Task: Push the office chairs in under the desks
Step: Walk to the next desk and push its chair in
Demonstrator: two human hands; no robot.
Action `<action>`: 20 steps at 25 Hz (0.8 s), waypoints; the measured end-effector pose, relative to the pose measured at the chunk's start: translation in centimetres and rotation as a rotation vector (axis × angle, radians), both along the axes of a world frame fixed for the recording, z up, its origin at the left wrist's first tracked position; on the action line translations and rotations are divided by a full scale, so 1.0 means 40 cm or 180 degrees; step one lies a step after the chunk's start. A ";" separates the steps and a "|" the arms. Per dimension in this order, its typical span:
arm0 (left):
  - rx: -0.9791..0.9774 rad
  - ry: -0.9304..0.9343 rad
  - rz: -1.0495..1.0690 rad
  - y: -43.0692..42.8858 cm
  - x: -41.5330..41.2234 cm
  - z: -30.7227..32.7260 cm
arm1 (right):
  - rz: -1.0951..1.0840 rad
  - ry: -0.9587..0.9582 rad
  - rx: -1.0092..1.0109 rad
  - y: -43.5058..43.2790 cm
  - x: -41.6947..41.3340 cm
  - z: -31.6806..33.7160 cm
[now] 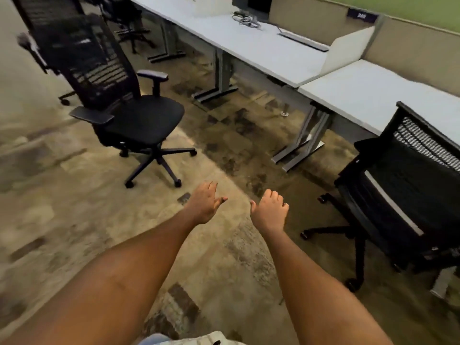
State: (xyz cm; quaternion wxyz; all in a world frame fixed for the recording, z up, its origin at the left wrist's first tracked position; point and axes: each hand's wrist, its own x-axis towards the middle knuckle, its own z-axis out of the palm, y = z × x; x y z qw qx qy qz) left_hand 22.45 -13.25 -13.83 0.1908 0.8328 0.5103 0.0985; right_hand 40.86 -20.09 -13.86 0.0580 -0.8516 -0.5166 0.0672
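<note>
Both hands out over the carpet [74, 220], touching nothing. Left hand [205, 204] flat, fingers loosely spread, empty. Right hand [270, 210] fingers curled in loose, thumb out, also empty. Left chair [129, 113], black mesh back, padded seat, 5-star base on casters, stands well out from the desks [273, 53]. Right chair [408, 190], mesh back, sits close against the pale desk edge.

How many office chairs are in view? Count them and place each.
3: one standing out in the aisle at left, one against the right desk, one dim by the far desk. Others may be hidden.
</note>
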 end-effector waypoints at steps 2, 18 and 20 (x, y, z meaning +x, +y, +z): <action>0.0008 -0.0036 0.0507 -0.009 -0.210 -0.018 | 0.0475 -0.0065 -0.0042 0.058 -0.193 -0.004; -0.0064 0.0039 0.1671 0.039 -1.318 0.003 | 0.1599 0.0029 0.0154 0.272 -1.275 0.019; -0.0068 -0.0073 0.1763 0.083 -1.433 0.009 | 0.1759 -0.0033 0.0155 0.331 -1.399 0.025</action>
